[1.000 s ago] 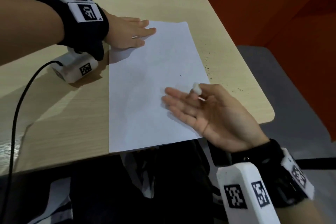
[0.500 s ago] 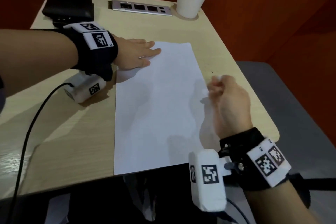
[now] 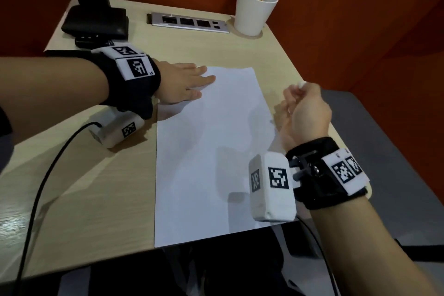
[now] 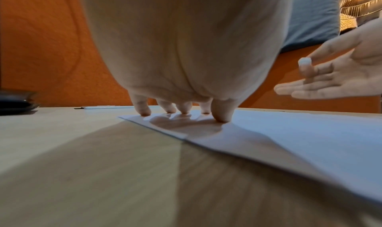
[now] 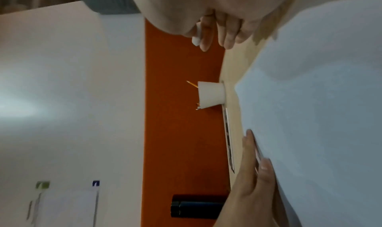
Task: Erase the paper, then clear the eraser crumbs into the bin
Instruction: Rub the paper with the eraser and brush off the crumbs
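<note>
White eraser (image 4: 304, 61), likelier pinched, left-wrist view.

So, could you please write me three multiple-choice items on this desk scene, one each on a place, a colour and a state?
1. Where does the left hand rest?
A. on the paper's far left corner
B. in the cup
C. off the desk

2. What colour is the cup?
A. black
B. white
C. green

3. How is the eraser held?
A. lying on the paper
B. dropped on the floor
C. pinched in the right hand

Answers: 1 A, its fingers lie flat on that corner; 2 B, it is plainly white; 3 C, the fingers curl round it above the desk.
</note>
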A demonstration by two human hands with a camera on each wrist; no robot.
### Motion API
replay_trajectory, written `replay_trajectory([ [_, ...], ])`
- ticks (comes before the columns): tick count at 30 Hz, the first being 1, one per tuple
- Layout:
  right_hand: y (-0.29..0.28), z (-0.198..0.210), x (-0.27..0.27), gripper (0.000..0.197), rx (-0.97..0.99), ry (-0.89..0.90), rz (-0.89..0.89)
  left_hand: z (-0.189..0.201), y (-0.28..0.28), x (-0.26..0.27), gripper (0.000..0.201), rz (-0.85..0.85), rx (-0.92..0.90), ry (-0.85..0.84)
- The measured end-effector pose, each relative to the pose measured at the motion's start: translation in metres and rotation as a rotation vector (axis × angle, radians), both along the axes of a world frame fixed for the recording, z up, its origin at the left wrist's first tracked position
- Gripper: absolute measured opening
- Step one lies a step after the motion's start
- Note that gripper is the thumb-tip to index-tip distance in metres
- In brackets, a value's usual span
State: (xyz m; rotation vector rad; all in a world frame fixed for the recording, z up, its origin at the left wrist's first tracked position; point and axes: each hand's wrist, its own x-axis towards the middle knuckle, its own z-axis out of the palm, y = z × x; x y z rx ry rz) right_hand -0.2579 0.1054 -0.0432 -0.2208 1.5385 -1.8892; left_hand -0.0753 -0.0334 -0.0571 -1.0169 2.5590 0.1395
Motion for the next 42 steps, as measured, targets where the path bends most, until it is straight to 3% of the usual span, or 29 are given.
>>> replay_trajectory([
  [3, -0.006, 0.009, 0.002, 0.023, -0.082, 0.002, 0.09, 0.0, 0.0, 0.001, 0.057, -0.002, 0.004, -0.007],
  [7, -0.037, -0.001, 0.008, 0.021, 0.052, -0.146, 0.679, 0.001, 0.001, -0.001, 0.057, 0.005, 0.008, 0.0],
  [8, -0.043, -0.004, 0.01, 0.022, 0.096, -0.154, 0.736, 0.001, 0.002, -0.001, 0.057, 0.006, 0.007, 0.005],
  [10, -0.055, -0.013, 0.009, 0.024, 0.095, -0.137, 0.584, 0.002, 0.002, -0.001, 0.057, 0.003, -0.003, 0.013],
  [14, -0.058, -0.021, -0.017, 0.031, 0.087, 0.079, -0.029, 0.0, 0.0, 0.001, 0.057, -0.005, -0.002, 0.017],
  [16, -0.049, -0.017, -0.018, 0.029, 0.081, 0.112, -0.08, 0.0, -0.002, 0.0, 0.057, -0.013, 0.001, 0.019],
  [19, -0.038, -0.006, -0.002, 0.026, 0.025, 0.04, 0.136, -0.001, -0.003, 0.001, 0.058, -0.016, 0.014, 0.023],
  [23, -0.053, -0.007, 0.017, 0.025, 0.012, -0.255, 0.588, -0.001, -0.006, 0.002, 0.07, 0.053, 0.048, 0.116],
  [26, -0.07, -0.015, 0.028, 0.022, 0.06, -0.31, 0.726, 0.0, -0.006, 0.002, 0.087, 0.127, 0.083, 0.217],
  [28, -0.078, -0.019, 0.026, 0.024, 0.038, -0.281, 0.655, 0.0, -0.008, 0.002, 0.09, 0.166, 0.113, 0.23],
  [32, -0.066, -0.023, 0.004, 0.033, 0.134, 0.019, 0.145, 0.001, -0.009, 0.002, 0.089, 0.188, 0.121, 0.234],
  [35, -0.045, -0.02, 0.006, 0.031, 0.154, 0.062, -0.1, 0.003, -0.008, 0.002, 0.092, 0.173, 0.103, 0.255],
  [38, -0.043, -0.014, 0.022, 0.025, 0.079, 0.03, 0.096, 0.008, -0.008, 0.001, 0.094, 0.174, 0.106, 0.297],
  [42, -0.051, -0.012, 0.04, 0.025, 0.006, -0.276, 0.663, 0.013, -0.008, -0.004, 0.091, 0.167, 0.115, 0.331],
])
